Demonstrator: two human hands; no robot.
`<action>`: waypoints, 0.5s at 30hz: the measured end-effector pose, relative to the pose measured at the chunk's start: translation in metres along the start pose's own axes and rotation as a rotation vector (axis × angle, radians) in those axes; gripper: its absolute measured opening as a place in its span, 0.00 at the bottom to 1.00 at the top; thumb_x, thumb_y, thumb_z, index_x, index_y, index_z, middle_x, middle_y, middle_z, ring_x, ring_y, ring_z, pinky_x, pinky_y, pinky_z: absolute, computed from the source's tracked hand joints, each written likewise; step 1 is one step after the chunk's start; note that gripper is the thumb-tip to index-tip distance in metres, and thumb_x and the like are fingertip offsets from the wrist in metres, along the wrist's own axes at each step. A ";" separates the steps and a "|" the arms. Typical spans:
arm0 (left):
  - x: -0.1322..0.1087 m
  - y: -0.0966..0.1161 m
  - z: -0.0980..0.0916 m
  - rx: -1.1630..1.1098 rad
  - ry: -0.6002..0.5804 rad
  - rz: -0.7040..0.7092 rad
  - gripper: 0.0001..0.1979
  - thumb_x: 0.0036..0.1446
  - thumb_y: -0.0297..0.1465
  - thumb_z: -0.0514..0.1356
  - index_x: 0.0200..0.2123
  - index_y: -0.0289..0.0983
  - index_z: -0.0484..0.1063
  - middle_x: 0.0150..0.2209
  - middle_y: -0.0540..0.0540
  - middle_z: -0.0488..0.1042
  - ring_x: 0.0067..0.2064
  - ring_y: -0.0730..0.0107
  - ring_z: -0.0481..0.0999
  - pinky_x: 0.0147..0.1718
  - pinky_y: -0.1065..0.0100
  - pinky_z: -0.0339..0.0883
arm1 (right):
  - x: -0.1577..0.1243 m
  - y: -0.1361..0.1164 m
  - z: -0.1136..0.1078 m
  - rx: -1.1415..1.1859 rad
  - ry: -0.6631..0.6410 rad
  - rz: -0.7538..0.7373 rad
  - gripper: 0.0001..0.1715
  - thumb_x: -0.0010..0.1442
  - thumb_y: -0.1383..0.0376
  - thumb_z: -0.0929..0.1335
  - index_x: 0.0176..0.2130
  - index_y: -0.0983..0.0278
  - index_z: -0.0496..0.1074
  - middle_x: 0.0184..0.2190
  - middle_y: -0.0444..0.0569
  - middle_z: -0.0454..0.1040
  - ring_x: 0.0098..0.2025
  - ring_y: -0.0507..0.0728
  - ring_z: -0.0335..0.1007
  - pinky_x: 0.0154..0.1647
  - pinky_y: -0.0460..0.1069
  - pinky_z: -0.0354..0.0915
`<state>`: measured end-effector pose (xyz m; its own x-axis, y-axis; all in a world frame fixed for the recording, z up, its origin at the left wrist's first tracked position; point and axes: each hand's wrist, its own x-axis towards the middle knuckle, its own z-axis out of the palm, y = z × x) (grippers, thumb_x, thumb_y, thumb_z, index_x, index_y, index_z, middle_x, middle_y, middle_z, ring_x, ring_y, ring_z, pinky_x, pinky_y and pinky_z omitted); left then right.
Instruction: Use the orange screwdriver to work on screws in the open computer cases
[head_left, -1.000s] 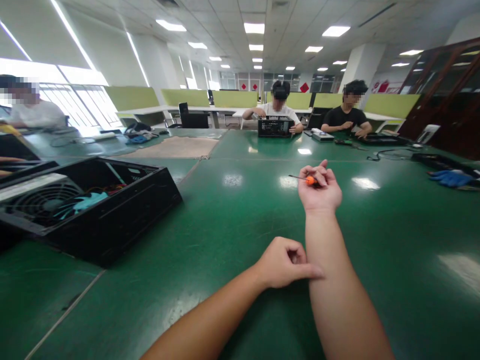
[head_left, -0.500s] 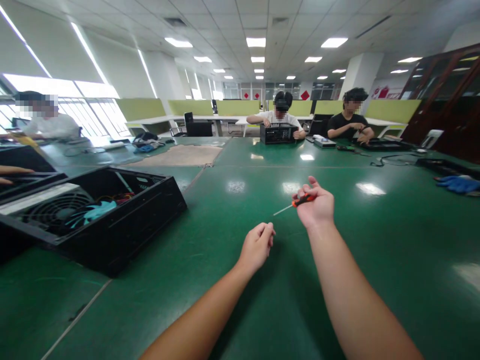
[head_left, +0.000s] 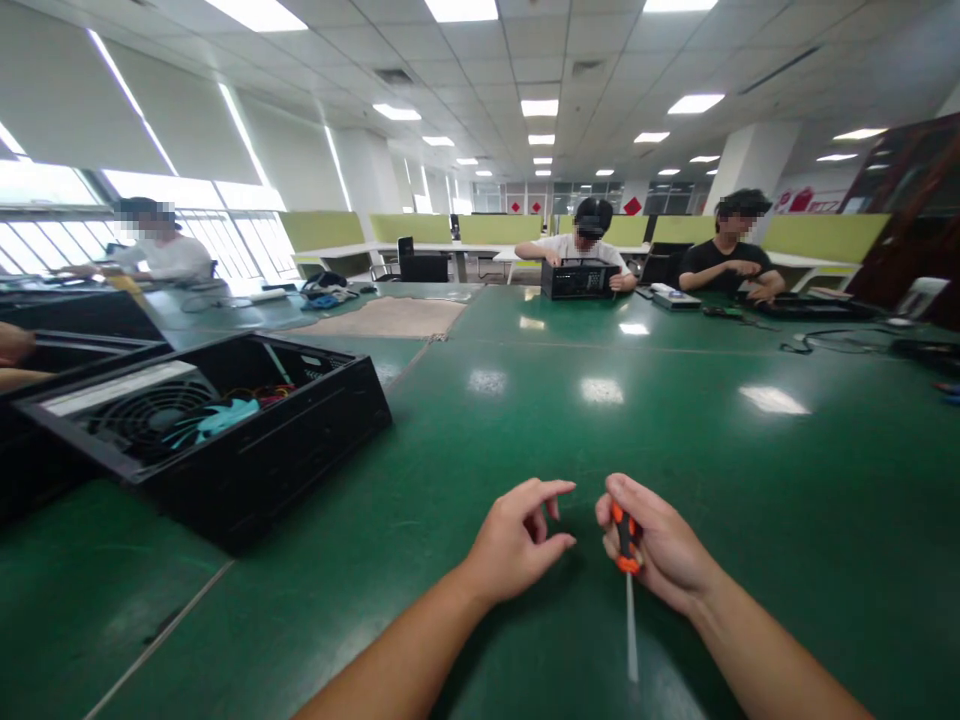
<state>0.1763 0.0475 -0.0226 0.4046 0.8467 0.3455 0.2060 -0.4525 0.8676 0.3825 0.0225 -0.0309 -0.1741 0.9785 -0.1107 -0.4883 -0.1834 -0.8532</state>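
Note:
My right hand (head_left: 660, 545) is closed around the orange-and-black handle of a screwdriver (head_left: 626, 540), whose bare metal shaft points down toward me. Just to its left, my left hand (head_left: 521, 535) is open, thumb and index finger apart, with nothing between them. The two hands do not touch. Both are over the green tabletop (head_left: 420, 480). Off to the left lies a black computer case (head_left: 300, 440), open at the top, with a fan, a light-blue fan blade part (head_left: 225, 418) and coloured wires inside.
Another person's hand (head_left: 15, 345) rests at a second dark case on the far left. Across the table, one person works on a black case (head_left: 577, 280), and another sits by flat dark parts (head_left: 817, 306). A brown sheet patch (head_left: 390, 318) and black cables (head_left: 810, 342) lie farther back.
My right hand has come down and turned, swinging the screwdriver's shaft from pointing left to pointing toward me. My left hand has opened from a closed pose. The view has tilted up slightly.

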 end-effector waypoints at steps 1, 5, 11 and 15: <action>-0.001 0.000 0.001 0.020 -0.039 0.051 0.27 0.47 0.29 0.72 0.53 0.42 0.77 0.30 0.53 0.71 0.26 0.76 0.67 0.31 0.71 0.63 | 0.000 0.000 0.001 0.015 -0.013 -0.013 0.26 0.55 0.50 0.78 0.33 0.61 0.63 0.29 0.41 0.75 0.21 0.47 0.65 0.21 0.42 0.61; -0.004 0.004 0.001 0.106 -0.083 0.178 0.15 0.58 0.35 0.68 0.49 0.40 0.81 0.28 0.50 0.73 0.28 0.72 0.69 0.30 0.71 0.61 | -0.002 -0.001 0.002 0.047 -0.130 -0.018 0.31 0.47 0.61 0.82 0.31 0.61 0.58 0.37 0.44 0.78 0.34 0.52 0.75 0.33 0.44 0.68; -0.007 0.009 -0.004 0.130 -0.030 0.223 0.10 0.63 0.36 0.63 0.40 0.38 0.82 0.29 0.46 0.79 0.29 0.71 0.72 0.32 0.70 0.63 | 0.000 0.006 0.001 -0.236 -0.265 0.009 0.21 0.58 0.53 0.77 0.43 0.63 0.72 0.27 0.41 0.74 0.24 0.48 0.66 0.24 0.42 0.57; -0.008 0.011 -0.004 0.123 0.040 0.191 0.09 0.61 0.35 0.64 0.39 0.36 0.80 0.27 0.48 0.76 0.28 0.72 0.71 0.30 0.72 0.63 | 0.000 0.009 0.003 -0.292 -0.318 -0.027 0.19 0.56 0.55 0.78 0.39 0.66 0.78 0.32 0.46 0.77 0.33 0.50 0.68 0.36 0.45 0.62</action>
<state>0.1719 0.0366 -0.0143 0.4114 0.7519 0.5151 0.2376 -0.6341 0.7359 0.3753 0.0200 -0.0371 -0.4416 0.8965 0.0373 -0.2420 -0.0790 -0.9671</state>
